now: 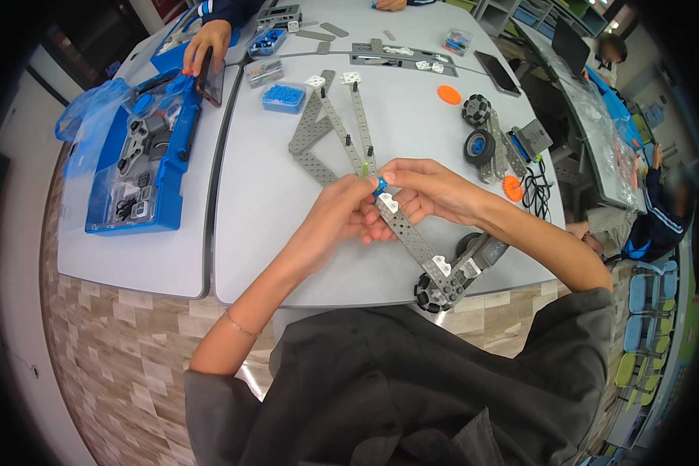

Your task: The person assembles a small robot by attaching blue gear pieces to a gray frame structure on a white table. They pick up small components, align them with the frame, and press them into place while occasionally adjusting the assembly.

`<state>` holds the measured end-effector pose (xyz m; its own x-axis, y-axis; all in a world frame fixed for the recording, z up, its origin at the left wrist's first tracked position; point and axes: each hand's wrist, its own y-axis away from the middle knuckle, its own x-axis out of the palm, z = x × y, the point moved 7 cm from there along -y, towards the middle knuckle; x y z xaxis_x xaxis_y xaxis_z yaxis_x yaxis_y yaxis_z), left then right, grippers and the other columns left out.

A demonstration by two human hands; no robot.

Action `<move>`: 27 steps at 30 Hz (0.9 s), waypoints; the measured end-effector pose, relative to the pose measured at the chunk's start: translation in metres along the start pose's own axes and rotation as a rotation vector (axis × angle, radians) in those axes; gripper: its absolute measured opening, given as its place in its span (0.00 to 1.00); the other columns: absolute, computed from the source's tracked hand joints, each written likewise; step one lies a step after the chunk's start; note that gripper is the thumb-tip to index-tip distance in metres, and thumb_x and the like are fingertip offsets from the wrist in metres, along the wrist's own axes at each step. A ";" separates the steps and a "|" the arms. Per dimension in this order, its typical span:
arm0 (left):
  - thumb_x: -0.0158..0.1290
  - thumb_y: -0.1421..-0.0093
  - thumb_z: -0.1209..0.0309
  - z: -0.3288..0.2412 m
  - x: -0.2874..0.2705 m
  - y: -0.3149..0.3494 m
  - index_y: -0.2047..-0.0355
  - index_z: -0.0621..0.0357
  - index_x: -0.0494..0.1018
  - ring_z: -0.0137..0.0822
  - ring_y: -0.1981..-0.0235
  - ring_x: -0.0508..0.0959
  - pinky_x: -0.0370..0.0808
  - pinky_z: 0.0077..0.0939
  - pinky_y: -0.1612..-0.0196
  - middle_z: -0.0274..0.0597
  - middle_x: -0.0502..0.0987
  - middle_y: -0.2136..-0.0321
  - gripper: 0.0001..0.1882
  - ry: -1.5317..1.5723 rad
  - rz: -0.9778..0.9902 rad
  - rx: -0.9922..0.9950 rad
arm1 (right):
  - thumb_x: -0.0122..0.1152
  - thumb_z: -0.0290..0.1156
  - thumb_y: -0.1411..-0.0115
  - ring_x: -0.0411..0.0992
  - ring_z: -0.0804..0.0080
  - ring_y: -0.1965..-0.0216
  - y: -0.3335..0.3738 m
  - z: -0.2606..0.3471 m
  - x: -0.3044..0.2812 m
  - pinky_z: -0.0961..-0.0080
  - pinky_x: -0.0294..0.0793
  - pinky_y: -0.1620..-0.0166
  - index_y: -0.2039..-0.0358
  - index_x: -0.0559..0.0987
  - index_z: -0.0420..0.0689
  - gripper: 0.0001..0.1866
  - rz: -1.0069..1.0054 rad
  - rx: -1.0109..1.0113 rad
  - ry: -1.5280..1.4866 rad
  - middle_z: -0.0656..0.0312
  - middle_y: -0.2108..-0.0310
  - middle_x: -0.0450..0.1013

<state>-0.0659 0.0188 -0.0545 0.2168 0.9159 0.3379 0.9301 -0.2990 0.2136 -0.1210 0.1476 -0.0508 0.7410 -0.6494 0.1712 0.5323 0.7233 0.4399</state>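
At the centre, my left hand and my right hand meet, thumbs and forefingers closed on a small blue plastic connector. It sits at the end of a grey perforated beam, part of a building-kit assembly. White corner connectors are fitted along this beam, and a black roller wheel is at its near end. My other fingers curl beneath the beam end. Just beyond my fingertips, long grey beams with black pins stand or lean; a green piece shows between them. My fingers partly hide the join.
A blue box holding a controller lies left, where another person's hand holds a phone. Blue pins fill a clear box. Right are a wheeled assembly, orange gears, black cables and another phone.
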 end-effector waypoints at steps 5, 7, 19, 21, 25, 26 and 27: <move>0.42 0.27 0.50 0.000 0.000 -0.001 0.68 0.57 0.66 0.31 0.75 0.77 0.71 0.23 0.73 0.34 0.68 0.78 0.22 0.005 -0.004 -0.011 | 0.59 0.51 0.31 0.63 0.84 0.78 0.000 -0.002 -0.003 0.82 0.65 0.74 0.51 0.73 0.39 0.25 -0.013 -0.002 0.001 0.71 0.78 0.63; 0.42 0.27 0.50 0.002 0.000 -0.001 0.68 0.57 0.66 0.31 0.76 0.77 0.71 0.23 0.73 0.34 0.68 0.78 0.22 0.010 -0.001 -0.011 | 0.59 0.51 0.31 0.62 0.84 0.78 0.000 -0.004 -0.004 0.82 0.63 0.74 0.51 0.73 0.39 0.25 -0.016 0.003 -0.007 0.72 0.78 0.62; 0.43 0.27 0.48 0.001 -0.002 -0.004 0.64 0.58 0.67 0.31 0.75 0.78 0.73 0.24 0.71 0.35 0.70 0.78 0.23 -0.012 -0.044 -0.065 | 0.45 0.52 0.27 0.82 0.49 0.55 0.009 0.004 0.001 0.63 0.82 0.52 0.44 0.67 0.38 0.28 0.108 0.055 -0.118 0.34 0.57 0.78; 0.44 0.28 0.47 0.002 -0.002 -0.002 0.63 0.58 0.67 0.32 0.75 0.78 0.74 0.25 0.70 0.36 0.71 0.78 0.24 -0.001 -0.047 -0.096 | 0.44 0.53 0.27 0.82 0.50 0.57 0.010 0.004 -0.001 0.63 0.81 0.52 0.43 0.67 0.38 0.29 0.118 0.048 -0.115 0.34 0.58 0.78; 0.46 0.29 0.46 0.001 -0.012 0.009 0.59 0.59 0.67 0.34 0.73 0.78 0.75 0.29 0.67 0.37 0.72 0.76 0.24 0.037 -0.077 -0.086 | 0.45 0.54 0.28 0.82 0.51 0.56 0.011 -0.004 -0.010 0.64 0.81 0.53 0.43 0.67 0.38 0.30 0.052 0.123 -0.093 0.33 0.57 0.78; 0.47 0.29 0.46 -0.002 -0.020 0.012 0.58 0.59 0.67 0.34 0.71 0.79 0.76 0.30 0.65 0.38 0.73 0.73 0.25 -0.029 -0.105 -0.065 | 0.46 0.55 0.28 0.82 0.52 0.56 0.011 -0.004 -0.012 0.64 0.82 0.53 0.42 0.67 0.37 0.31 0.032 0.118 -0.044 0.33 0.56 0.77; 0.48 0.30 0.46 -0.006 -0.027 0.014 0.56 0.60 0.67 0.34 0.69 0.79 0.76 0.31 0.64 0.40 0.74 0.71 0.26 -0.092 -0.133 -0.030 | 0.46 0.56 0.29 0.82 0.52 0.56 0.012 -0.004 -0.014 0.64 0.82 0.53 0.42 0.67 0.37 0.33 0.021 0.110 0.005 0.32 0.56 0.77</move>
<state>-0.0599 -0.0114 -0.0551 0.1197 0.9683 0.2192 0.9434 -0.1798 0.2789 -0.1231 0.1661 -0.0518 0.7537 -0.6330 0.1771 0.4686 0.7063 0.5306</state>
